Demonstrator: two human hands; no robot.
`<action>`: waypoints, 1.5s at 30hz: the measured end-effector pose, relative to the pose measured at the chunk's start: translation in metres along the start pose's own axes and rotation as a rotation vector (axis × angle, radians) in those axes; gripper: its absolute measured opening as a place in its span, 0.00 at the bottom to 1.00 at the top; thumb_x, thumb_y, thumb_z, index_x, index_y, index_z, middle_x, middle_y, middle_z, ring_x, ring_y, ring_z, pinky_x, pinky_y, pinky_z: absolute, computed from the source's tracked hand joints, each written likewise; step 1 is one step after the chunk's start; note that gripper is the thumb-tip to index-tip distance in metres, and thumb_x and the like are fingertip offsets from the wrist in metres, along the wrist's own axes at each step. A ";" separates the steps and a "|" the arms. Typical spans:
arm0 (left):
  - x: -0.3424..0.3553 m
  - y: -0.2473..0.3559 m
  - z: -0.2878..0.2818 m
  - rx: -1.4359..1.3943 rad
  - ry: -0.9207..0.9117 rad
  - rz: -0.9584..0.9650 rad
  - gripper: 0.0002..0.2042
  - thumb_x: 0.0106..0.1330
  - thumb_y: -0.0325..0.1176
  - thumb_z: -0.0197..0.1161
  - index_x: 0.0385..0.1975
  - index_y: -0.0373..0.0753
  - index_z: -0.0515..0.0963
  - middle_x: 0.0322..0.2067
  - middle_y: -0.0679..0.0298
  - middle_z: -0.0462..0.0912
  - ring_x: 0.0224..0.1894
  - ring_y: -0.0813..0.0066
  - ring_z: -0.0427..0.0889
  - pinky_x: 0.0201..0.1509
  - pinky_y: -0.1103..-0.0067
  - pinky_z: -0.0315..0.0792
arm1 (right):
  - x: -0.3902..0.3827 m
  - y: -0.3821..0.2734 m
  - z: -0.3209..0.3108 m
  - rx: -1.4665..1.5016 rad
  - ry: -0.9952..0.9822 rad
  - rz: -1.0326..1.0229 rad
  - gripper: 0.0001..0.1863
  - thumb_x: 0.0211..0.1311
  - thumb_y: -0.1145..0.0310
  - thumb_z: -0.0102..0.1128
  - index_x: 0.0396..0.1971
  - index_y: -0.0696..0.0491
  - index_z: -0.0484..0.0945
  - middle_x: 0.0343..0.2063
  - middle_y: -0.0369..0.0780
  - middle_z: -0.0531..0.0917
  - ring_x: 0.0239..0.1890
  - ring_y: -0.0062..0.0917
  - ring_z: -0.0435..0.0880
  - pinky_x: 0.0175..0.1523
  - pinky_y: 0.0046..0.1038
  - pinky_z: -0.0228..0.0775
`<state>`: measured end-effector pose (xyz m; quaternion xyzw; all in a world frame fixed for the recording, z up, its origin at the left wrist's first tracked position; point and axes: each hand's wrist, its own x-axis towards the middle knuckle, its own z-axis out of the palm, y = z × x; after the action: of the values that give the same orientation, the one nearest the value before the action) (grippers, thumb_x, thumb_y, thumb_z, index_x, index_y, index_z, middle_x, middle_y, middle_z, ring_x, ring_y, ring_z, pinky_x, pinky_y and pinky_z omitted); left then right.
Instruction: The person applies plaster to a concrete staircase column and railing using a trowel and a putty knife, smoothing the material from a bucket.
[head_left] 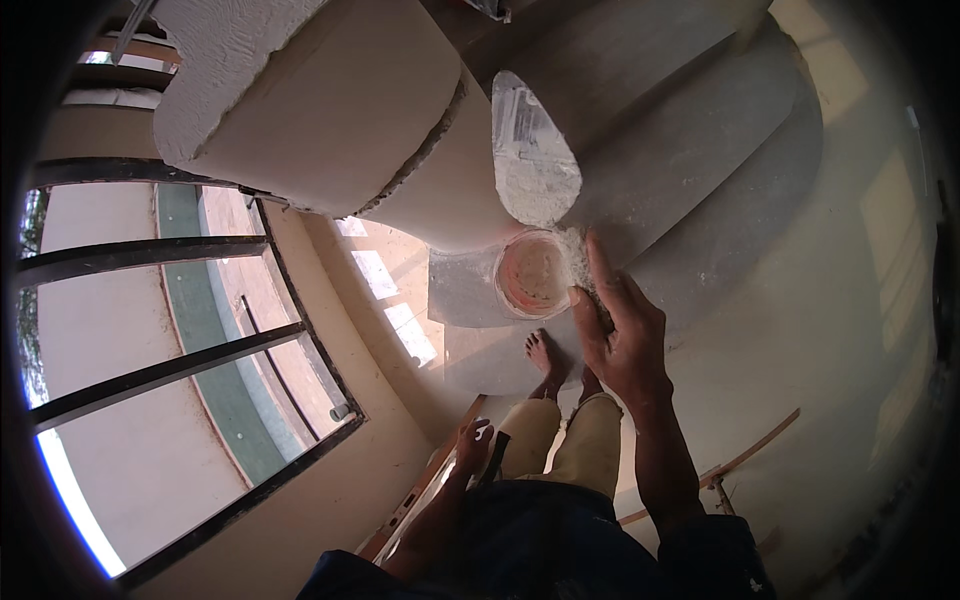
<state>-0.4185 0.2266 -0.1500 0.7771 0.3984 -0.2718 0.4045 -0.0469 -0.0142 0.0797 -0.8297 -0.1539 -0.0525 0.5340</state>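
My right hand (627, 335) is closed around the whitish, rough, plaster-crusted handle end of a trowel (537, 160), thumb and forefinger pressed toward each other. The trowel's blade is teardrop-shaped, pointing away from me, with wet-looking white material on its wider near half and smears toward the tip. Just below the blade and left of the hand stands a reddish round bucket (530, 275), its inside coated with pale residue. My left hand (474, 442) hangs low beside my left thigh, fingers curled; a small pale patch shows at them, too small to name.
A pale plastered block (330, 110) with a rough edge fills the upper left. On the left is a window with dark bars (160, 250). Grey sheets (690, 140) cover the floor ahead. A long wooden strip (755, 445) lies at right; a narrow bar (405, 510) stands beside my left arm.
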 end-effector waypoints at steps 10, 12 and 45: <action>0.011 -0.056 -0.028 0.042 -0.027 -0.004 0.18 0.67 0.45 0.65 0.52 0.44 0.82 0.49 0.46 0.79 0.52 0.53 0.81 0.58 0.64 0.75 | 0.044 0.039 0.016 -0.034 0.022 -0.125 0.30 0.67 0.70 0.62 0.69 0.49 0.69 0.27 0.43 0.79 0.27 0.32 0.80 0.33 0.35 0.75; 0.002 -0.061 -0.033 0.071 -0.010 0.006 0.18 0.68 0.46 0.65 0.52 0.44 0.82 0.48 0.47 0.78 0.53 0.53 0.81 0.59 0.65 0.74 | 0.044 0.041 0.026 -0.011 0.055 -0.175 0.30 0.67 0.70 0.61 0.69 0.49 0.69 0.27 0.43 0.79 0.27 0.32 0.80 0.33 0.35 0.75; 0.006 -0.052 -0.021 0.051 -0.020 0.033 0.19 0.66 0.43 0.64 0.50 0.36 0.83 0.42 0.50 0.84 0.44 0.59 0.83 0.51 0.68 0.76 | -0.022 0.004 0.045 -0.005 -0.119 -0.058 0.31 0.66 0.70 0.62 0.70 0.51 0.67 0.29 0.42 0.79 0.25 0.32 0.83 0.30 0.35 0.79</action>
<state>-0.4569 0.2650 -0.1653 0.7909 0.3743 -0.2828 0.3929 -0.0703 0.0201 0.0516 -0.8278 -0.2091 -0.0190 0.5203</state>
